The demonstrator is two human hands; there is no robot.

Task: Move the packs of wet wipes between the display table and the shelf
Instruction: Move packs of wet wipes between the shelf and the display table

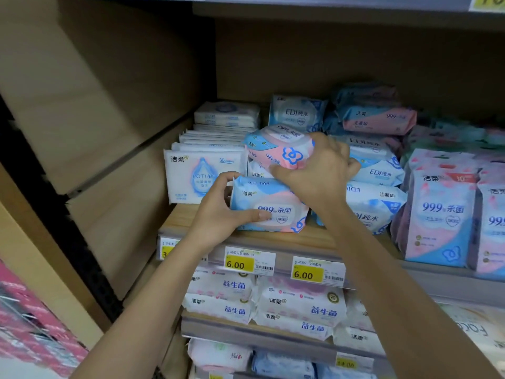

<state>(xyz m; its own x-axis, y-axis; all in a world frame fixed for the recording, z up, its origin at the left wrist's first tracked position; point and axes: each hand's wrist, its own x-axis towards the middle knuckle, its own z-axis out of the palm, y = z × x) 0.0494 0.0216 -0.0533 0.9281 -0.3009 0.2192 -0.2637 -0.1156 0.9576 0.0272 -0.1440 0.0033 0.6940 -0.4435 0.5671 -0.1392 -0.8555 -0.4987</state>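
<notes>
Gripping the front pack (273, 209) of wet wipes at its left end, your left hand (218, 214) lays its thumb across the printed face and curls its fingers over the top corner. That pack stands on its long edge at the lip of the shelf (300, 242), and everything else is placed from it. Directly above it, your right hand (319, 173) has its fingers wrapped round the right end of a second pink-and-blue pack (278, 149), which is held tilted. You cannot tell whether this one rests on the pale pack half hidden behind it. Just left of the front pack, close to your left fingers, stands a white lotion pack (196, 176), with a row of thin white packs (226, 116) running back behind it. Just right of the front pack, under your right forearm, blue packs (377, 170) are piled loosely and crowd that side. More of them stand behind it against the back wall. Farther right of the front pack, tall pink-and-blue bags (440, 212) stand upright at the shelf edge. Below the front pack, two yellow price tags (239, 262) marked 6.00 hang on the shelf rail, and beneath them white packs (300, 305) are stacked on the next shelf down. Well down and left of the front pack are pink cartons (27, 318), blurred.
</notes>
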